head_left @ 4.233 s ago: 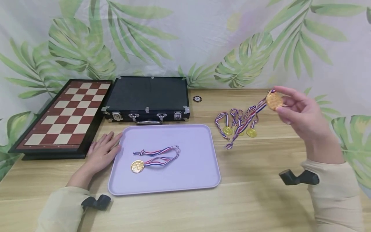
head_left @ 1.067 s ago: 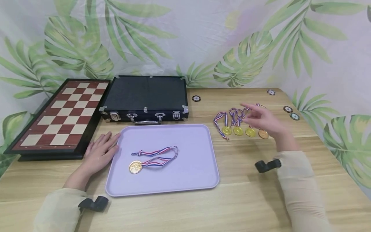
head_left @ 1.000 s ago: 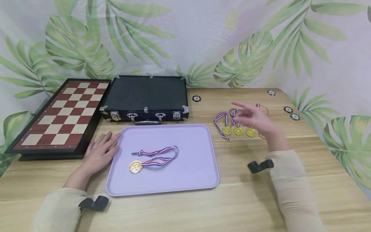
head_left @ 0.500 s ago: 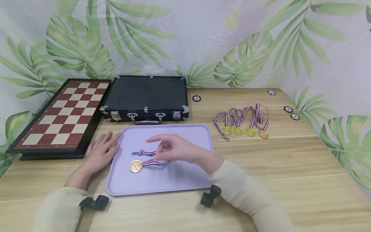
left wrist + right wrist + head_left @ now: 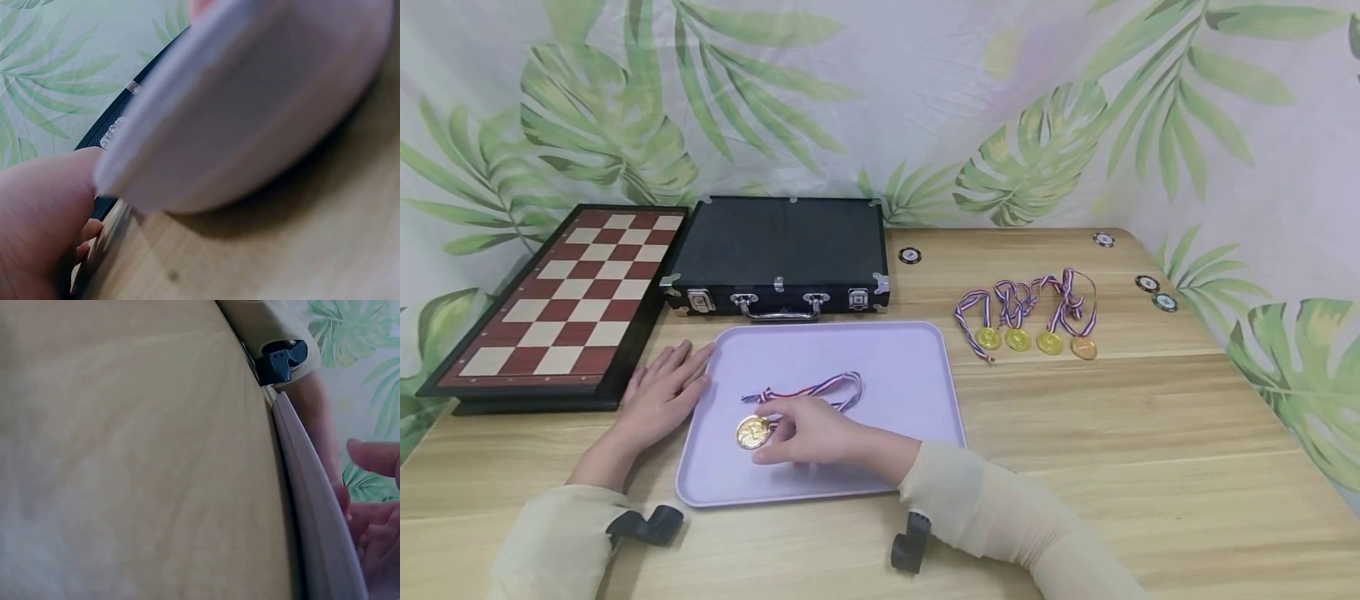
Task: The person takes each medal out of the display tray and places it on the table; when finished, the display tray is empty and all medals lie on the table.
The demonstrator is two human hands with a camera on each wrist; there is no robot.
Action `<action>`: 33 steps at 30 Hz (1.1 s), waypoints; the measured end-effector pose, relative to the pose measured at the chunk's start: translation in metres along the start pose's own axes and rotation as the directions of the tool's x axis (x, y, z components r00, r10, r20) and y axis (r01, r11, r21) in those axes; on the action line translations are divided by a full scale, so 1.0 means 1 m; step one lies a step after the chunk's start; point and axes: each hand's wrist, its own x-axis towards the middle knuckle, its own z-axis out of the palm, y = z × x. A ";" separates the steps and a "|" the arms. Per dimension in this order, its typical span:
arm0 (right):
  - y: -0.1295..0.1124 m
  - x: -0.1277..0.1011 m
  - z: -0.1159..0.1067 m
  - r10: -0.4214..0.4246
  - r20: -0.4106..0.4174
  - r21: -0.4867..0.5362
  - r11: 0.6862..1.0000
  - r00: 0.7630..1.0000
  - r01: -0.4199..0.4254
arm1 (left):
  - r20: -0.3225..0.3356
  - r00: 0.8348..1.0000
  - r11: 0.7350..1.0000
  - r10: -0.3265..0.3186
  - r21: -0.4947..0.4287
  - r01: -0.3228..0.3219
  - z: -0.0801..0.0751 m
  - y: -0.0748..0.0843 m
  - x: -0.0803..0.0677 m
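A gold medal (image 5: 751, 432) with a red, white and blue ribbon (image 5: 820, 387) lies on the lilac tray (image 5: 902, 392). My right hand (image 5: 801, 432) rests on the tray, its thumb and curled fingers closing on the medal's right edge where the ribbon joins. My left hand (image 5: 664, 393) lies flat on the table, fingers straight, touching the tray's left rim. The left wrist view shows that rim (image 5: 250, 94) close up beside my left hand (image 5: 37, 219). In the right wrist view the tray's edge (image 5: 312, 512) runs past my right fingers (image 5: 375, 519).
Several more gold medals (image 5: 1033, 337) lie in a row on the table right of the tray. A shut black case (image 5: 778, 246) stands behind the tray, and a chessboard (image 5: 568, 296) lies at the left. Poker chips (image 5: 1156, 293) sit near the far right edge.
My right hand left the row of medals, crossed leftward over the tray and came down onto the medal there. The left hand has not moved.
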 end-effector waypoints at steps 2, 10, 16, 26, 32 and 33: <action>0.004 0.002 -0.001 -0.004 -0.030 -0.076 0.997 1.000 0.002 | 0.001 1.000 1.000 -0.006 -0.001 0.006 0.000 0.000 0.000; 0.010 0.009 -0.001 -0.025 -0.134 -0.306 0.952 0.991 -0.018 | 0.005 1.000 1.000 -0.009 0.004 0.009 0.001 0.001 0.000; 0.009 0.009 0.011 -0.040 -0.228 -0.457 0.886 0.973 -0.071 | 0.002 1.000 1.000 0.004 0.005 -0.004 0.000 0.001 0.000; 0.008 0.009 0.015 -0.047 -0.245 -0.482 0.872 0.968 -0.079 | 0.009 1.000 1.000 -0.005 0.010 0.005 0.001 0.000 0.000; 0.008 0.008 0.015 -0.106 -0.203 -0.472 0.882 0.973 -0.003 | -0.002 1.000 1.000 0.008 0.010 -0.007 0.001 -0.001 0.000; 0.008 0.008 0.016 -0.128 -0.190 -0.470 0.883 0.973 0.025 | -0.004 1.000 1.000 0.010 0.011 -0.010 0.001 -0.001 0.000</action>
